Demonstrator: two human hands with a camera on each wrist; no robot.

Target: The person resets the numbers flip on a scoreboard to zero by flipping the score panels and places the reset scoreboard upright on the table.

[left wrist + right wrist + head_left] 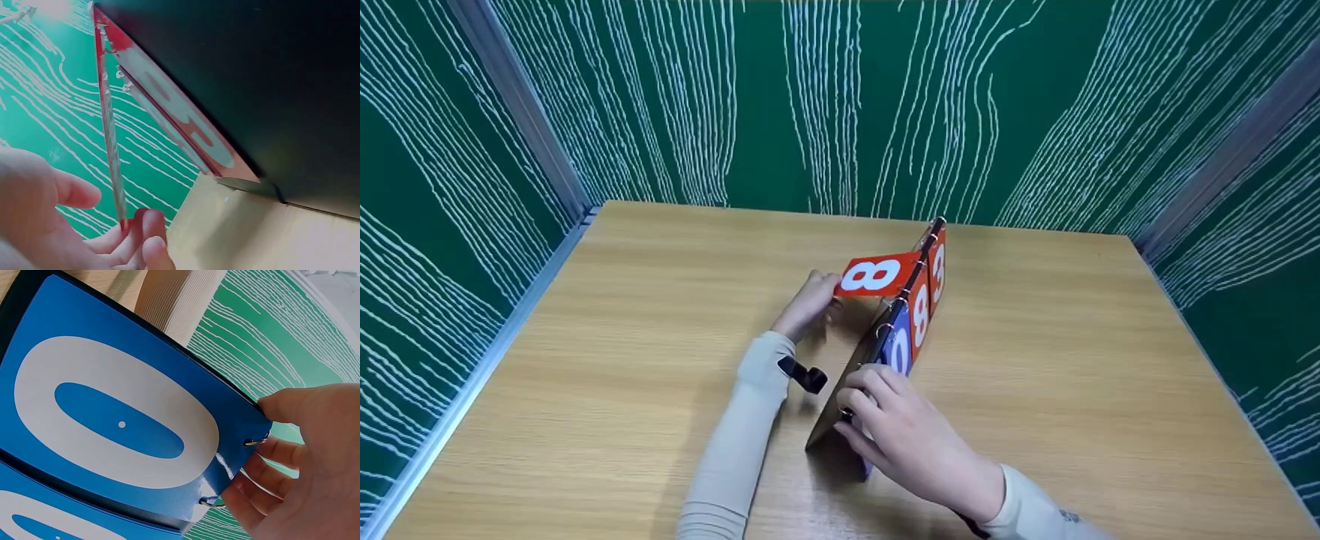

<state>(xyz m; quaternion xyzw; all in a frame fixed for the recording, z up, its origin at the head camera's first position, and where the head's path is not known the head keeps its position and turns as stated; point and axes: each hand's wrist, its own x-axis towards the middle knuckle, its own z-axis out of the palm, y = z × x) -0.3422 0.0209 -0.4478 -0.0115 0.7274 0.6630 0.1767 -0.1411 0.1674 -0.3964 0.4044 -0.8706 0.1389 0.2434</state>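
A black tent-shaped flip scoreboard [840, 397] stands on the table, its number cards hung from metal rings along the top edge. My left hand [808, 300] holds the free end of a red card with a white 8 [877, 274], which is raised on the left side of the board. In the left wrist view the fingers curl under that card's edge, the thumb a little apart from it. At the near end, my right hand [911, 442] grips the board's top edge by the rings, beside a blue card with a white 0 [169, 444].
On the board's right side hang a red 3 card [937, 270], another red 8 card [919, 315] and a second blue 0 card [898, 349]. The wooden table [1072, 360] is bounded by green walls [1050, 67] with white wavy lines. A black strap device [804, 373] sits on the left wrist.
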